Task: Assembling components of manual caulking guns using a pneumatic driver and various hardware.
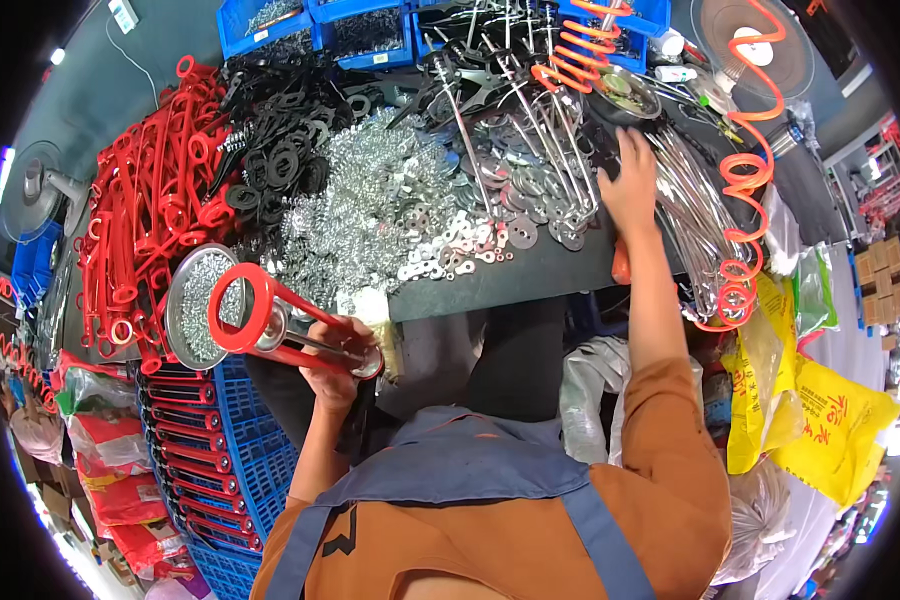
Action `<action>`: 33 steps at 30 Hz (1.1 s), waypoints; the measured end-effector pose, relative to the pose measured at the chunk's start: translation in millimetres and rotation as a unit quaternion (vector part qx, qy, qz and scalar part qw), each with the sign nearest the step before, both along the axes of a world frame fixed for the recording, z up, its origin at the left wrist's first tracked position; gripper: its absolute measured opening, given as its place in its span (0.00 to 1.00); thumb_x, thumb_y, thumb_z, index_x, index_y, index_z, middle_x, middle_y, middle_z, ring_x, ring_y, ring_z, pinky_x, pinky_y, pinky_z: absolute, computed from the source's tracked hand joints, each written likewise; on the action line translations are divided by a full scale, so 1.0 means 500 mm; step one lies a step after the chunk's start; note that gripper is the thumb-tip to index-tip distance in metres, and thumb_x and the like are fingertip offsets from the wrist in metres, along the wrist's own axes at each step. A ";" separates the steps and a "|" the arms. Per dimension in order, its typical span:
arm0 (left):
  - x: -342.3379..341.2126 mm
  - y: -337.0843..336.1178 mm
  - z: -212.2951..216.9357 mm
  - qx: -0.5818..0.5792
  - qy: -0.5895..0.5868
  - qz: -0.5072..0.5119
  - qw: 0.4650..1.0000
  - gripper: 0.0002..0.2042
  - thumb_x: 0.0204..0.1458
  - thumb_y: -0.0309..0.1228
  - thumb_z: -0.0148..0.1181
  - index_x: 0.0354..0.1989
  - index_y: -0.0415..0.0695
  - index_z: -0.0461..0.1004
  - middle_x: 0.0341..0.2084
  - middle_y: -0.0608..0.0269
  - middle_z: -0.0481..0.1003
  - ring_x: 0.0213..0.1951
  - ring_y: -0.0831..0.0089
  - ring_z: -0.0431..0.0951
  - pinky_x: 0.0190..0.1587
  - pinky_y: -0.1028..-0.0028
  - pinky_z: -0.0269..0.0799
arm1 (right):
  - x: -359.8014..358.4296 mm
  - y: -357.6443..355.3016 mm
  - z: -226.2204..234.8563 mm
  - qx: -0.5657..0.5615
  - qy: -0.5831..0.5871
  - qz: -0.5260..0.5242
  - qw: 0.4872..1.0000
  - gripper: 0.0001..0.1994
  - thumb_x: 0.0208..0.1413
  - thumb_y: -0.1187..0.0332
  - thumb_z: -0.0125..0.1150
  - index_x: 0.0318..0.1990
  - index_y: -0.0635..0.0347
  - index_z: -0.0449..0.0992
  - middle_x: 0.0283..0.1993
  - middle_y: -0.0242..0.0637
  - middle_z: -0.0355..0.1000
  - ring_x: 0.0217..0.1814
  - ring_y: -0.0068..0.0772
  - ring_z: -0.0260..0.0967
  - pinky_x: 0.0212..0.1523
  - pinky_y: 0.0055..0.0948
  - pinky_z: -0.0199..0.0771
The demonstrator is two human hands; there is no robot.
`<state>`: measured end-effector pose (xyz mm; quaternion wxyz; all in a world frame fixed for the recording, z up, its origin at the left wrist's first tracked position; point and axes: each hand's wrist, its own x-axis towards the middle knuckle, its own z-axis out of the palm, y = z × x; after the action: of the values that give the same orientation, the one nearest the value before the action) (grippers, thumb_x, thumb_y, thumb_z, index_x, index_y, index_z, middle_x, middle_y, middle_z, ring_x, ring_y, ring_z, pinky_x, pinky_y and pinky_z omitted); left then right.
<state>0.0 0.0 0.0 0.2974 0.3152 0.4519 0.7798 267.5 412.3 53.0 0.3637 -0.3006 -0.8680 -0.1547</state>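
Observation:
My left hand (332,352) is wrapped round the lower end of a red caulking gun frame (242,322). The frame's open ring points to the far left, and its long bars run back into my fingers. On the right side of the bench my right hand (632,190) reaches out with fingers stretched and apart, holding nothing that I can see. Just beyond its fingertips sits a metal bowl (628,96) of small parts. Long steel rods (695,195) lie in a bundle to its right. A red tool handle (621,263) shows beside my right wrist.
Red frames (160,170) are heaped at the left. Black parts (280,150), springs (360,190) and washers (460,245) cover the middle. A dish of small parts (207,300) stands near the left. An orange coiled hose (745,170) hangs at the right. Blue crates (235,430) stand below left.

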 end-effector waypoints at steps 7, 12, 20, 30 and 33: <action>0.012 0.003 -0.007 0.014 -0.041 0.014 0.999 0.42 0.43 0.70 0.51 0.49 0.40 0.64 0.34 0.53 0.73 0.33 0.65 0.77 0.37 0.68 0.75 | -0.016 0.183 0.060 -0.340 -0.146 0.003 0.929 0.25 0.31 0.67 0.68 0.41 0.69 0.72 0.38 0.57 0.73 0.45 0.55 0.71 0.46 0.39 0.70; 0.010 0.001 -0.008 0.030 -0.022 -0.002 0.999 0.41 0.44 0.69 0.51 0.50 0.40 0.63 0.35 0.52 0.73 0.34 0.65 0.76 0.37 0.68 0.74 | -0.009 0.051 0.164 -0.281 0.110 -0.062 0.951 0.18 0.41 0.70 0.65 0.40 0.69 0.73 0.37 0.51 0.74 0.40 0.42 0.75 0.39 0.36 0.75; -0.009 0.016 -0.023 0.068 0.107 0.002 0.992 0.36 0.55 0.63 0.42 0.62 0.46 0.57 0.35 0.49 0.73 0.32 0.67 0.76 0.34 0.71 0.73 | -0.143 -0.259 0.126 -0.429 0.476 0.299 0.707 0.11 0.49 0.83 0.56 0.41 0.65 0.69 0.35 0.39 0.71 0.35 0.31 0.74 0.34 0.32 0.80; 0.002 0.011 0.027 0.005 0.132 0.016 0.991 0.43 0.49 0.69 0.42 0.46 0.31 0.66 0.32 0.56 0.73 0.31 0.72 0.75 0.33 0.75 0.71 | -0.183 -0.290 -0.015 -0.466 0.376 0.270 0.754 0.10 0.49 0.82 0.58 0.40 0.63 0.70 0.34 0.33 0.71 0.31 0.21 0.70 0.32 0.23 0.73; -0.004 0.009 0.028 0.005 0.132 0.009 0.991 0.41 0.50 0.68 0.42 0.48 0.35 0.65 0.29 0.54 0.73 0.29 0.70 0.74 0.31 0.73 0.71 | -0.176 -0.307 -0.024 -0.456 0.335 0.275 0.777 0.11 0.48 0.82 0.60 0.40 0.64 0.71 0.35 0.32 0.73 0.34 0.21 0.71 0.34 0.23 0.73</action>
<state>-2.1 4.3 13.9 0.2266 0.4122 0.4862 0.7365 179.5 258.6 41.1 0.4789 -0.2123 -0.7061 0.4765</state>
